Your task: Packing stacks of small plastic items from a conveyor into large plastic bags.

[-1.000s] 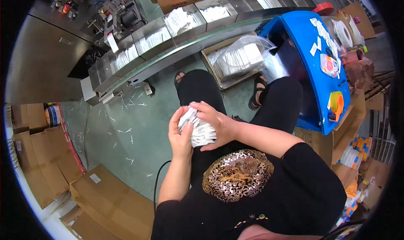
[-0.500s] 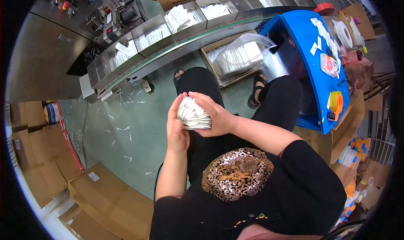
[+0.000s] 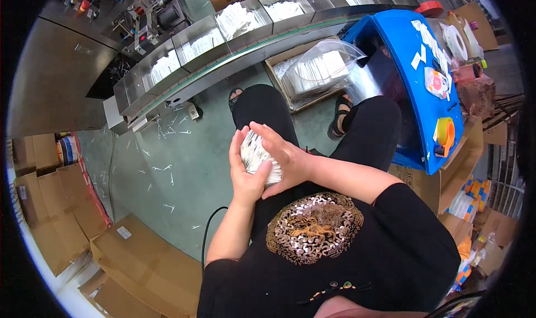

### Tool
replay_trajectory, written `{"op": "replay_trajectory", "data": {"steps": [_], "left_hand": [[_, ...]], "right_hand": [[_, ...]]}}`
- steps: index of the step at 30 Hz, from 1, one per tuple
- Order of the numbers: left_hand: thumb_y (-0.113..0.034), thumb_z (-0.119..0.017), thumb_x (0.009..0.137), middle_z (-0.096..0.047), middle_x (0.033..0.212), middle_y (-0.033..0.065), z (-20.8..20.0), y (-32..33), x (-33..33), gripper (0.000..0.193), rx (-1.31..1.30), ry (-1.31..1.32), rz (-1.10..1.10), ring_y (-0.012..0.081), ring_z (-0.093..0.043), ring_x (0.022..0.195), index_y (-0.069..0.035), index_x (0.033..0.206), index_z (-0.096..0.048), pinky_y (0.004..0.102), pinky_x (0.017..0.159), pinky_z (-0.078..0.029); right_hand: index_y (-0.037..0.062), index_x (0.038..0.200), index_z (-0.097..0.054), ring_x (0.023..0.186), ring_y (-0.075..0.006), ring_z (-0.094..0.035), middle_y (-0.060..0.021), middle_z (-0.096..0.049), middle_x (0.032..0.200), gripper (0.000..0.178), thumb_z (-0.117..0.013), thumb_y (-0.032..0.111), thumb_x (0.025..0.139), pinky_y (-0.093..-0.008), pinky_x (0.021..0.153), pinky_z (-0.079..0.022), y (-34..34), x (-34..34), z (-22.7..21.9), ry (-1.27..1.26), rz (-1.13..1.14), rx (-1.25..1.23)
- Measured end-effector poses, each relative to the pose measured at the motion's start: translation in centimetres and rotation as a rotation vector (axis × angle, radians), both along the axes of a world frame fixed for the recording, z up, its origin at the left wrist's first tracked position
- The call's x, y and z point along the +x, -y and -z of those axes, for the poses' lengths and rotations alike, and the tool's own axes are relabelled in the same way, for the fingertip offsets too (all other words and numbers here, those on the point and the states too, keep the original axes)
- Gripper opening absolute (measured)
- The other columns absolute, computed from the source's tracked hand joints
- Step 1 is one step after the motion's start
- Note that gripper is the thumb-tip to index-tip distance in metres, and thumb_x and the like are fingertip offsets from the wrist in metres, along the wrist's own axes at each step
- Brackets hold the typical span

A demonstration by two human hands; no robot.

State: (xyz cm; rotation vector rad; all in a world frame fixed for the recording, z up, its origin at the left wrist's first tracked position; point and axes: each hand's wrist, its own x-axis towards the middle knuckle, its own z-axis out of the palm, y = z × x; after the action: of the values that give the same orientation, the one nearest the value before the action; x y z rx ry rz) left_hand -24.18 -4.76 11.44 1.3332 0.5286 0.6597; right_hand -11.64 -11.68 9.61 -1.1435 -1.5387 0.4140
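Note:
A thick stack of thin white packets (image 3: 254, 150) is held between my two hands above my lap. My left hand (image 3: 245, 179) cups its left side, with the thumb laid across the near face. From the right, my right hand (image 3: 291, 160) closes round the stack, its fingers reaching over the far edge. Dark print marks show on the packet edges. My palms hide part of the stack. Beyond my knees, an open carton (image 3: 283, 98) holds a clear plastic bag (image 3: 353, 53) with rows of similar white packets (image 3: 321, 72).
A metal conveyor with bins (image 3: 245, 25) of white packets curves across the far side. To the right stands a blue crate (image 3: 399, 44) bearing a tape dispenser (image 3: 445, 134) and paper strips. Cardboard boxes (image 3: 148, 262) lie at left; small white plastic pieces (image 3: 169, 207) litter the floor.
My left thumb has come up across the near face of the stack, and the left hand has shifted slightly right. The fanned stack now looks more upright and squared between my palms.

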Motion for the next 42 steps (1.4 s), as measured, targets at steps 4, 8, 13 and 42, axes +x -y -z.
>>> {"op": "replay_trajectory", "data": {"steps": [4, 8, 13, 42], "left_hand": [[-0.004, -0.061, 0.075, -0.031, 0.136, 0.0204, 0.5, 0.4, 0.1, 0.071, -0.032, 0.016, -0.07, 0.028, -0.035, 0.123, 0.001, 0.134, -0.021, 0.0392, 0.103, -0.028], [-0.008, -0.056, 0.08, -0.035, 0.133, 0.0187, 0.7, 0.4, 0.7, 0.057, -0.4, 0.16, -0.238, 0.0269, -0.038, 0.121, 0.001, 0.129, -0.029, 0.0396, 0.102, -0.031], [-0.008, -0.05, 0.081, -0.037, 0.132, 0.0183, 0.8, 1.6, 0.5, 0.049, -0.398, 0.174, -0.296, 0.0268, -0.041, 0.118, 0.001, 0.125, -0.034, 0.0398, 0.101, -0.032], [-0.04, -0.037, 0.087, -0.036, 0.134, 0.02, 0.8, 2.1, -1.9, 0.062, -0.543, 0.209, -0.131, 0.0263, -0.039, 0.122, 0.007, 0.128, -0.033, 0.0367, 0.103, -0.03]], "right_hand": [[0.0182, 0.14, -0.01, 0.13, -0.0414, -0.02, -0.0233, -0.014, 0.142, 0.121, -0.08, 0.051, 0.047, -0.0557, 0.102, -0.019, 0.7, 0.9, 0.7, 0.044, 0.024, -0.095], [0.0144, 0.141, -0.008, 0.129, -0.0443, -0.019, -0.0275, -0.015, 0.14, 0.12, -0.073, 0.062, 0.051, -0.0569, 0.102, -0.015, -0.2, -0.4, 0.4, 0.054, -0.005, -0.036], [0.0134, 0.14, -0.012, 0.128, -0.0443, -0.021, -0.0282, -0.019, 0.138, 0.109, -0.067, 0.063, 0.059, -0.0569, 0.102, -0.016, 1.4, -1.4, 1.1, 0.082, -0.015, -0.042], [0.0227, 0.141, -0.008, 0.12, -0.0398, -0.038, -0.0236, -0.029, 0.135, 0.111, -0.08, 0.025, 0.056, -0.0493, 0.092, -0.037, 1.1, 0.2, 0.3, 0.071, -0.1, -0.071]]}}
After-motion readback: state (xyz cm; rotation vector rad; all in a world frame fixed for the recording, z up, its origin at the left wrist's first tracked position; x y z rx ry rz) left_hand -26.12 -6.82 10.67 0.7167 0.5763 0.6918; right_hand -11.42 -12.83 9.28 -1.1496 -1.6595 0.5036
